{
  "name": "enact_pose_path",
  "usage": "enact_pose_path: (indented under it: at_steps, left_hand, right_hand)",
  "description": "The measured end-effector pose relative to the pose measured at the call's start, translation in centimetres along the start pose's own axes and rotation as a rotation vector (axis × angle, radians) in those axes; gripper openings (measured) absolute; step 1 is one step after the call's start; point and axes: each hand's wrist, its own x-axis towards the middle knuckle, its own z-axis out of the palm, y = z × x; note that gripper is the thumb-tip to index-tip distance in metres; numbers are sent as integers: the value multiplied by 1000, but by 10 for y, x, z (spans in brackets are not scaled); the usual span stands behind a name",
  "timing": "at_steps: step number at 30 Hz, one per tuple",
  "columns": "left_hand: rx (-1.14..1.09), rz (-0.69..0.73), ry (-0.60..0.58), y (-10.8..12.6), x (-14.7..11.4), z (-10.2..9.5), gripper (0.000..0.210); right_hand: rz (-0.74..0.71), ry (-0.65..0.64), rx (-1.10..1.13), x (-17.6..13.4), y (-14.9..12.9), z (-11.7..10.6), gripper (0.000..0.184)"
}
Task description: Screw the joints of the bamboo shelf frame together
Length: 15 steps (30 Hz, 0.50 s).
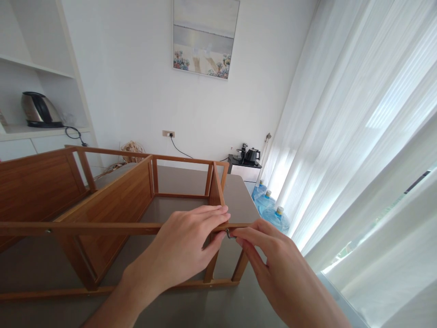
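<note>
A brown wooden shelf unit (116,228) lies on its side on the grey table (244,196). My left hand (182,239) grips its near rail close to the right end, fingers over the top and against the end shelf board, thumb underneath. Just right of it, my right hand (273,250) pinches a small bent metal hex key (229,234) between thumb and fingers. The key's tip meets the outer face of the near rail; the fastener there is too small to make out. Farther left on the same rail, a bolt head (48,231) shows.
Blue water bottles (276,219) stand on the floor past the table's right edge, beside white curtains (358,136). At the back, a black kettle (252,155) sits on a small cabinet. A steel kettle (40,109) stands on the left wall shelf.
</note>
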Motion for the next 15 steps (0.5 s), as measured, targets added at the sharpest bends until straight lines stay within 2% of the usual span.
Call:
enact_pose_path:
  at_steps: [15]
  left_hand:
    - [0, -6, -10, -2, 0, 3, 36]
  right_hand:
    - [-46, 64, -10, 1, -4, 0, 26]
